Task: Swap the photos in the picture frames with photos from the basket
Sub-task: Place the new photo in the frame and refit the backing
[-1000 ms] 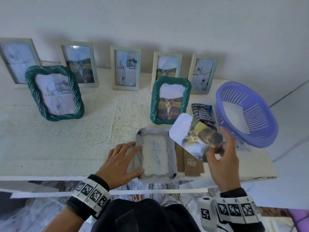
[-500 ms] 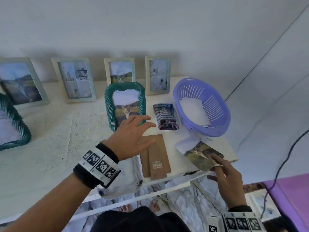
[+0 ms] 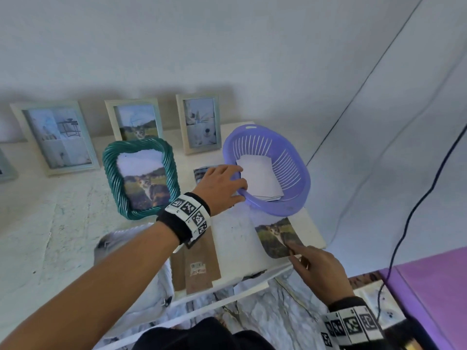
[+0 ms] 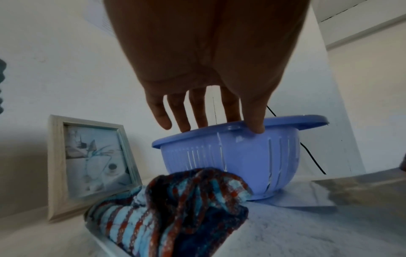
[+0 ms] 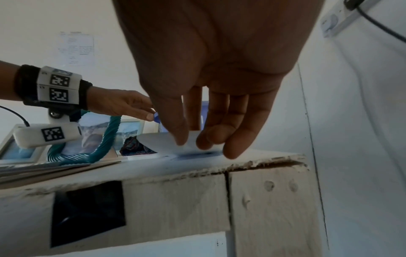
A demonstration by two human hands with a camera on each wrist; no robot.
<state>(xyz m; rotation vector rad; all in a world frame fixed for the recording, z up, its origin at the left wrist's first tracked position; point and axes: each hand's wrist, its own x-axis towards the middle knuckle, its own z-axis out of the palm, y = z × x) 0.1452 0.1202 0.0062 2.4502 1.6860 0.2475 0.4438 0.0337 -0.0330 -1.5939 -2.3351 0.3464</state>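
My left hand (image 3: 240,188) reaches over the near rim of the purple basket (image 3: 298,173), fingers straight. In the left wrist view its thumb touches the outside of the basket (image 4: 241,156) rim while the fingers point inside. A stack of white-backed photos (image 3: 260,178) lies in the basket. A cat photo (image 3: 274,234) lies on the table's right front corner. My right hand (image 3: 290,248) pinches its near corner, which is lifted in the right wrist view (image 5: 158,140). An opened frame (image 3: 141,261) lies flat at the front edge, partly under my left arm.
Brown backing boards (image 3: 197,269) lie beside the opened frame. A green twisted frame (image 3: 141,178) with a cat photo stands mid-table. A striped cloth (image 4: 175,208) sits left of the basket. Pale wooden frames (image 3: 199,122) lean on the wall. A black cable (image 3: 404,223) hangs right.
My right hand lowered the cat photo onto the table's right corner. My left hand left the opened frame and moved right to the basket rim. The view turned right.
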